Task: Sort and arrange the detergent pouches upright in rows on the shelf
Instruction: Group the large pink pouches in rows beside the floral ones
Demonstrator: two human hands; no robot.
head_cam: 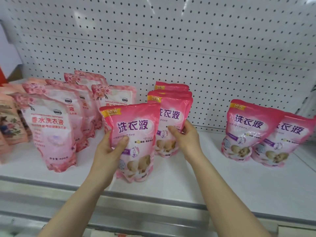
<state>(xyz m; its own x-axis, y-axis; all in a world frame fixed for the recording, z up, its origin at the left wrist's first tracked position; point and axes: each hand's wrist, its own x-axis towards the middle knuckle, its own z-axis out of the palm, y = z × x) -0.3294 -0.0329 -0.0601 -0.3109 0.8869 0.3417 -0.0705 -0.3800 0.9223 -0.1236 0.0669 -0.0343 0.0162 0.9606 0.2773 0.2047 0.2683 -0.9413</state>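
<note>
A bright pink detergent pouch [135, 134] stands upright near the front of the white shelf [213, 177], gripped on its left edge by my left hand [111, 147]. Just behind it stands a row of three matching pink pouches [172, 110]; my right hand [184, 137] holds the right edge of the front one. Two more of the same pouches [248, 129] lean together on the right. Several pale pink floral pouches [49, 127] stand in rows on the left.
A white pegboard wall [171, 40] backs the shelf. Peach-coloured packets [8, 127] sit at the far left edge. A metal rail [153, 202] runs along the shelf's front. Bare shelf lies between the middle row and the right pair.
</note>
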